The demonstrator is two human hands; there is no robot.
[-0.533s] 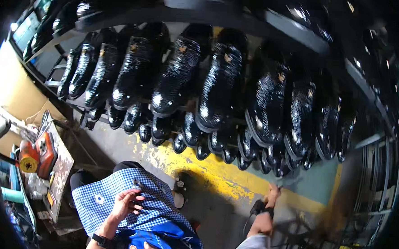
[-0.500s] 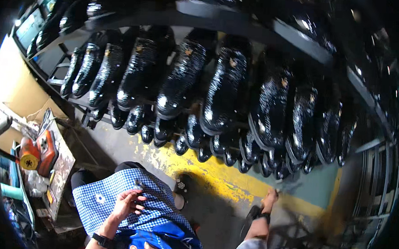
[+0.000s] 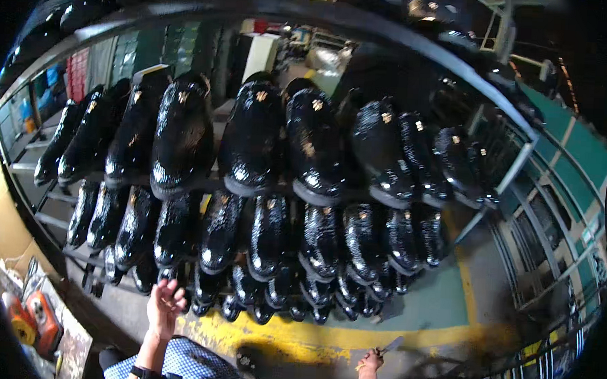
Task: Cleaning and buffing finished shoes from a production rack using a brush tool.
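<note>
Rows of glossy black shoes [image 3: 254, 142] with small gold ornaments fill a tiered rack, toes pointing toward me. My left hand [image 3: 163, 310] is raised at the lower left, fingers apart and holding nothing. It overlaps the bottom rows in the view, close to a low black shoe [image 3: 176, 231]; contact cannot be made out. At the lower right, my right hand [image 3: 371, 361] is closed around a knife [image 3: 393, 344], its grey blade pointing up and right. A bit of yellow shows at the fist's other side. The blue checked apron [image 3: 201, 366] covers my lap.
A metal rail [image 3: 517, 166] bounds the rack's right side. Barred metal racks [image 3: 541, 236] stand farther right. On the left, a worn bench [image 3: 76, 342] carries an orange-red tool [image 3: 44, 323]. A yellow stripe [image 3: 275, 339] crosses the floor below the shoes.
The view has tilted up, showing more of the rack and the room behind it. My left hand has risen from over the apron toward the lower shoes. My right hand stays low on the right.
</note>
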